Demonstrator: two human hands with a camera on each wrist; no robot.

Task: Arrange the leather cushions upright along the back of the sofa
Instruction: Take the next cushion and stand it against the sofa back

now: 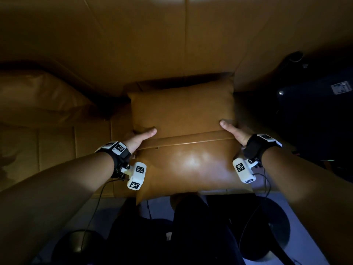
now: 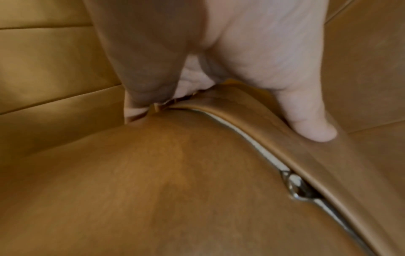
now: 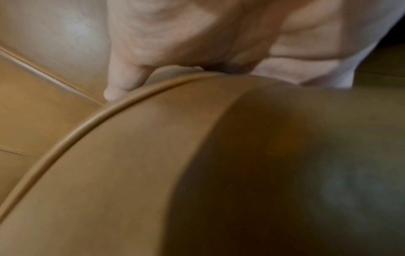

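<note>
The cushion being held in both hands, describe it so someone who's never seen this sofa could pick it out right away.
Start from the tan leather sofa and go to its seat's right end. There the held cushion, tan leather too, sits between the left hand and the right hand, thumbs on its face. Unlike the slumped cushion at far left, it has a zipper in the seam.

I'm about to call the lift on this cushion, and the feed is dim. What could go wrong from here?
1. The left hand and right hand each hold the cushion only at its side edges; smooth leather could slip out of either grip.
2. The zipper sits partly open close to the left thumb; it might snag or spread.
3. The cushion's front corner overhangs the sofa edge, so a slip could drop it to the floor.
</note>
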